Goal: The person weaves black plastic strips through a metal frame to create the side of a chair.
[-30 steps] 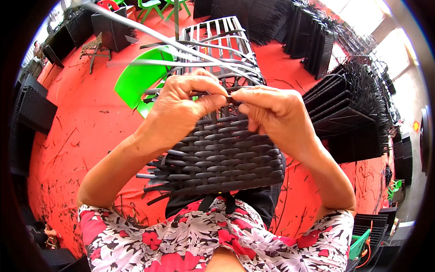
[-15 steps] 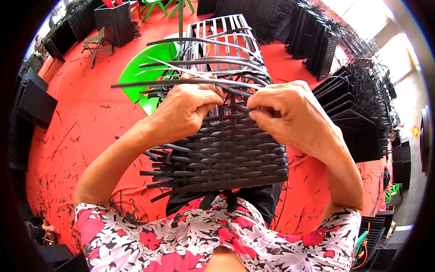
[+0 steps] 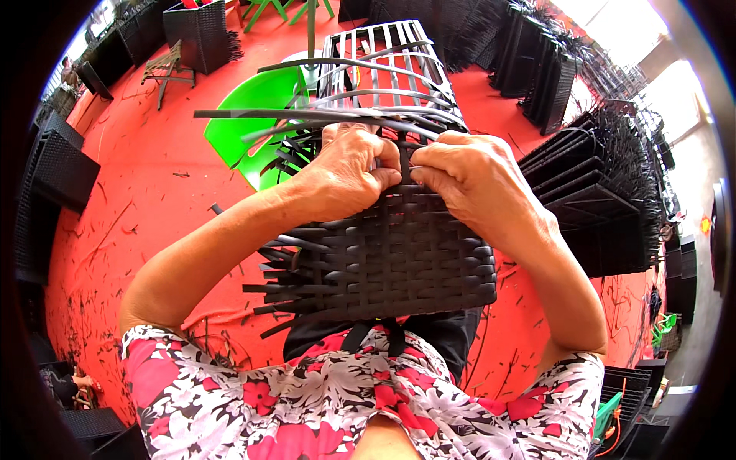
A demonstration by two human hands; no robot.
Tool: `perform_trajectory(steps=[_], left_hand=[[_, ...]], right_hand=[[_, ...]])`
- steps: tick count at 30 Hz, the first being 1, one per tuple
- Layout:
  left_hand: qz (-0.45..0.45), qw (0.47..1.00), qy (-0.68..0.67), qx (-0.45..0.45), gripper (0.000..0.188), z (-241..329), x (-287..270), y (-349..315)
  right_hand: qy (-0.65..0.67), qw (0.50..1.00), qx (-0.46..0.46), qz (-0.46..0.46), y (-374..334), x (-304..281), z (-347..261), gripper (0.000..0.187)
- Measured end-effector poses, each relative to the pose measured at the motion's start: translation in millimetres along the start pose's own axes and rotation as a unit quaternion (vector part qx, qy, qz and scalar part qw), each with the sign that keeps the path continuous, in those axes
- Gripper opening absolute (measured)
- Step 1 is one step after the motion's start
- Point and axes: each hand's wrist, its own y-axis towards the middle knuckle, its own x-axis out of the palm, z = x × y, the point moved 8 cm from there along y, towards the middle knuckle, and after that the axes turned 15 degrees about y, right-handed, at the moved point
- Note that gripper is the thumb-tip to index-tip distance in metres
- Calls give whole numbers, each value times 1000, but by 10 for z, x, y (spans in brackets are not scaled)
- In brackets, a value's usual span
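Note:
A partly woven panel (image 3: 406, 261) of flat black strips rests across my lap, with loose strip ends sticking out on its left side. Its far part is a bare frame of grey bars (image 3: 383, 42). At the upper edge of the weave, my left hand (image 3: 356, 165) is closed with fingers curled on a black strip. Close beside it, my right hand (image 3: 475, 169) pinches at the same edge with thumb and forefinger. Several long loose strips (image 3: 307, 115) arch over the bars above both hands. My fingers partly hide the strip between them.
Behind the panel on the left sits a bright green seat or basin (image 3: 230, 138). Stacked black woven panels (image 3: 598, 199) stand to the right, and black woven boxes (image 3: 65, 169) to the left. Strip scraps litter the red floor (image 3: 153, 199). A small folding stool (image 3: 167, 69) stands farther back.
My hands have drawn closer together at the weave's edge, the left moving right and the right slightly left. The long loose strip above them has shifted upward. The panel has moved slightly right.

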Motion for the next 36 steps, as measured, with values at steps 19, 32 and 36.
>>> perform_trajectory(steps=[19,32,36], left_hand=[[39,988,147,25,21,-224,36,-373],[58,971,-217,-77,9,-260,-479,-414],[148,971,-173,-76,11,-403,-561,-558]], right_hand=[[-11,990,44,-134,325,540,90,10],[362,915,173,-52,324,544,199,17],[362,913,152,-110,353,557,243,20]])
